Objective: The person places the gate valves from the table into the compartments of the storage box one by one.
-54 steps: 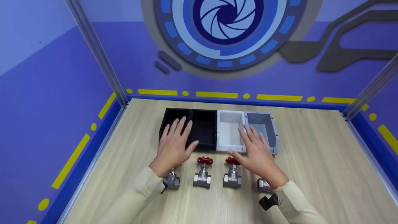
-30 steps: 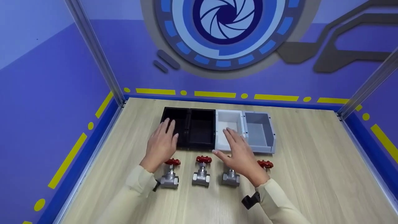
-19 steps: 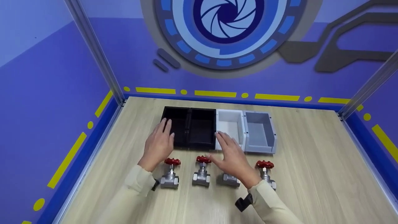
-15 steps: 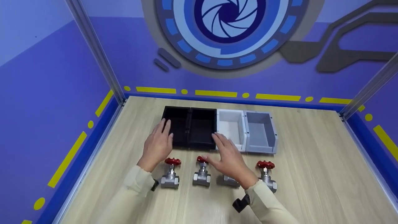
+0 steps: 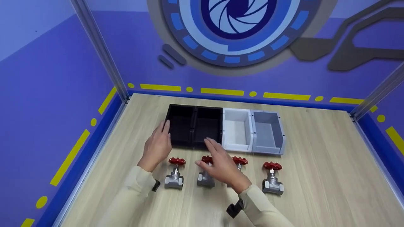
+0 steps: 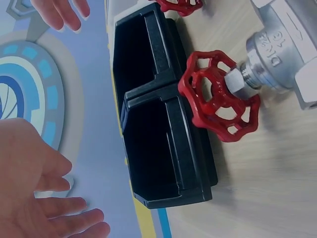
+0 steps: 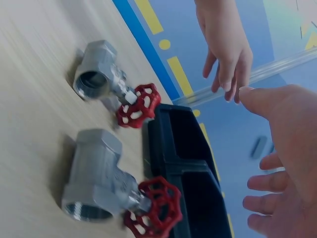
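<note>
My left hand (image 5: 157, 148), fingers extended, hovers by the near left corner of the left black bin (image 5: 180, 126). In front of the other black bin (image 5: 206, 124) is my right hand (image 5: 222, 165), spread and holding nothing. It partly covers the second gate valve (image 5: 205, 180) and a third valve's red handwheel (image 5: 240, 160). The leftmost gate valve (image 5: 174, 180) stands just right of my left wrist; the rightmost valve (image 5: 272, 183) lies beyond my right hand. Both wrist views show straight, bare fingers, with a red handwheel (image 6: 218, 96) large in the left one.
A white bin (image 5: 237, 129) and a grey bin (image 5: 266, 132) continue the row right of the black ones. The bins stand on a wooden table (image 5: 322, 164) near the blue back wall (image 5: 221, 80). Metal posts (image 5: 104, 53) mark the corners.
My right hand has swept left from over the white and grey bins to before the second black bin. My left hand has drawn left and back from the left black bin. Valves and bins stay put.
</note>
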Motion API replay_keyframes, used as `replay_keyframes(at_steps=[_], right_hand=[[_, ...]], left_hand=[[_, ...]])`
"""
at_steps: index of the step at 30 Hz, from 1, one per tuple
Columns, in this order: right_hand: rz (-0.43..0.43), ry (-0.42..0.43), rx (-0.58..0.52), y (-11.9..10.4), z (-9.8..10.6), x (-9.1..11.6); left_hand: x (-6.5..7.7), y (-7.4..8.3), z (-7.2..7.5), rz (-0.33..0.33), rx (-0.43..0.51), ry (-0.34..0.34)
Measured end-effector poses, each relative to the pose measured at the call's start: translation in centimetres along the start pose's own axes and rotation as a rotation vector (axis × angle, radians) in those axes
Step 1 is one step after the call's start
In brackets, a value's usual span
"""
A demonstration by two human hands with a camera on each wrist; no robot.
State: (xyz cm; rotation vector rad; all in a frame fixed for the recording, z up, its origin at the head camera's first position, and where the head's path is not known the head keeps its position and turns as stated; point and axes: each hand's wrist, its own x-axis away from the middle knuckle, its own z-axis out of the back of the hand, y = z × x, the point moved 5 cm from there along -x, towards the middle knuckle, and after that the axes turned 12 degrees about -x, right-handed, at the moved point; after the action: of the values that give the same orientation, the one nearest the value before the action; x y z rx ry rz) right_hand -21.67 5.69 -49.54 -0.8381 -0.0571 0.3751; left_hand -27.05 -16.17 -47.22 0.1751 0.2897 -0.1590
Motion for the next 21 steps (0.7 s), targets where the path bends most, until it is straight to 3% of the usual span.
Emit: replay_keyframes(at_steps=[21], right_hand=[[0.043, -0.164, -0.055, -2.4, -5.6, -0.7]], left_hand=[[-0.4, -2.4, -1.9, 0.016, 0.059, -0.067]])
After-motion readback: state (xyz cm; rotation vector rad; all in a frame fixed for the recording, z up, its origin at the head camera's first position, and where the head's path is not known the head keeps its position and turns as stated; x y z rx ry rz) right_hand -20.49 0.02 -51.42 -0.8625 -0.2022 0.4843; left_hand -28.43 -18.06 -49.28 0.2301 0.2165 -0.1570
